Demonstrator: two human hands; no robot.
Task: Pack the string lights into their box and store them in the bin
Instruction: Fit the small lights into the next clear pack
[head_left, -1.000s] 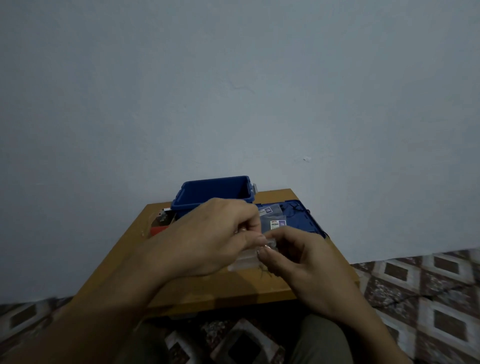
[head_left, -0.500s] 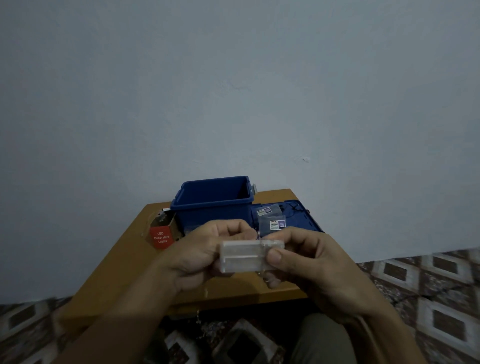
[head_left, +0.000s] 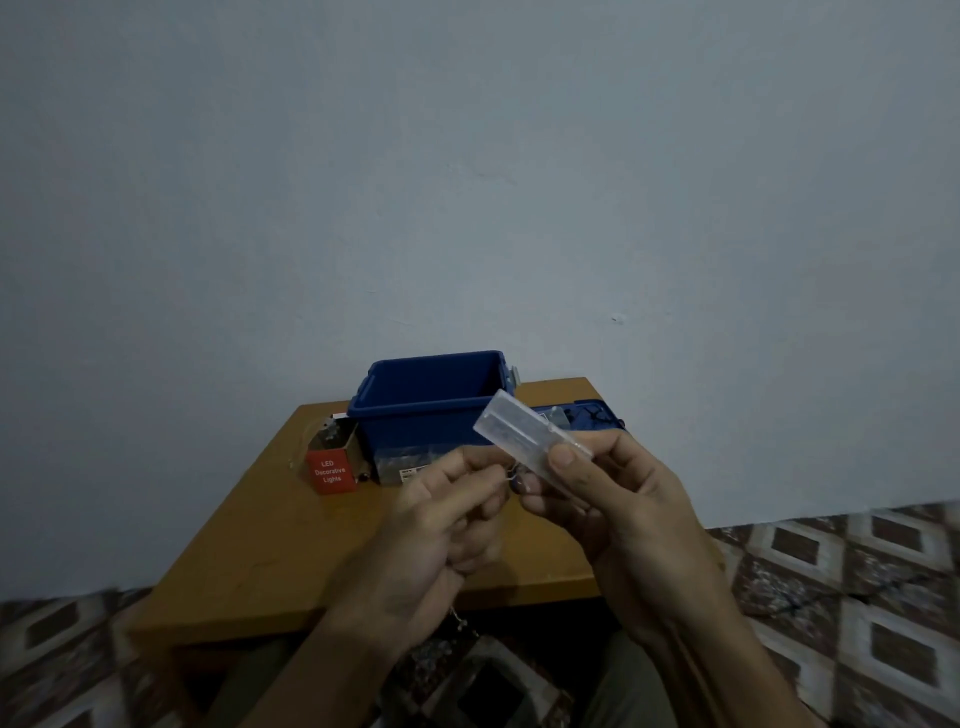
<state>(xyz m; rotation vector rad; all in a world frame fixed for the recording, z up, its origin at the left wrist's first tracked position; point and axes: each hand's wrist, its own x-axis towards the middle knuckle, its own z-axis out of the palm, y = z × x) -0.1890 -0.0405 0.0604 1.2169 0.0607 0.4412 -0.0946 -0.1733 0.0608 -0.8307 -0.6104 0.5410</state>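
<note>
Head view: right hand (head_left: 618, 514) grips battery case (head_left: 524, 434); left hand (head_left: 441, 525) pinches its wire (head_left: 508, 470). Step: gathering lights. Next, likely: coil wire, fill box (head_left: 328, 470).

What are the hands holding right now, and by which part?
The right hand pinches the clear battery case by its lower end. The left hand seems to pinch the thin wire just below it.

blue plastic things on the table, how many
2: the bin at the far edge of the table, and its lid flat to its right, partly hidden behind the case and right hand.
</note>
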